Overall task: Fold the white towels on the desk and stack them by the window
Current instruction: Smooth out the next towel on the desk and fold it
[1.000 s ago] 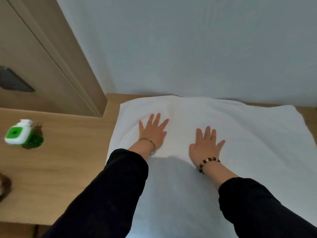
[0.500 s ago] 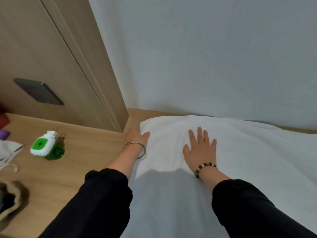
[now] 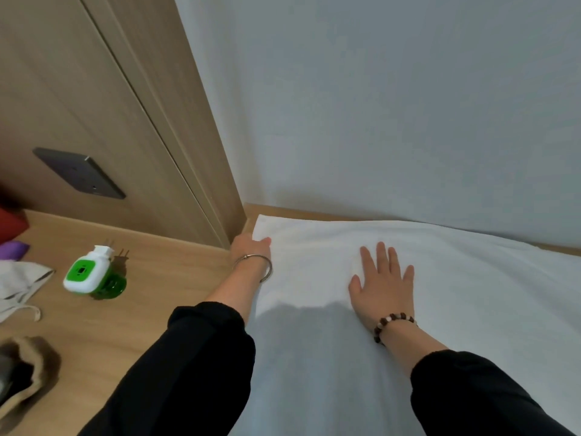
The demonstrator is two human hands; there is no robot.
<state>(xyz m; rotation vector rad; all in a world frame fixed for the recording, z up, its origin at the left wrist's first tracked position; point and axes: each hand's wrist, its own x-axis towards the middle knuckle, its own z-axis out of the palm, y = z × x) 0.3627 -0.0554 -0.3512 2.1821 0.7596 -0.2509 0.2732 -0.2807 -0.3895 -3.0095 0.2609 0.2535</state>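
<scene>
A large white towel [image 3: 456, 287] lies spread flat over the right part of the wooden desk [image 3: 163, 278], reaching back to the wall. My left hand [image 3: 250, 247] is at the towel's far left corner, fingers closed on its edge with the thumb on top. A silver bangle circles that wrist. My right hand [image 3: 382, 278] rests flat, palm down with fingers apart, on the towel to the right of the corner. It wears a beaded bracelet. Both arms are in black sleeves.
A green and white plug-in device [image 3: 91, 272] lies on the desk to the left. Further left are a grey-white cloth [image 3: 19, 284], a purple item [image 3: 12, 248], a red item [image 3: 11, 223] and a tan pouch [image 3: 28, 369]. A wooden panel [image 3: 119, 121] with a dark socket plate [image 3: 78, 173] stands behind.
My left hand slid left from the middle of the towel to its far left corner and closed on the edge. My right hand stayed flat on the towel. The view swung left.
</scene>
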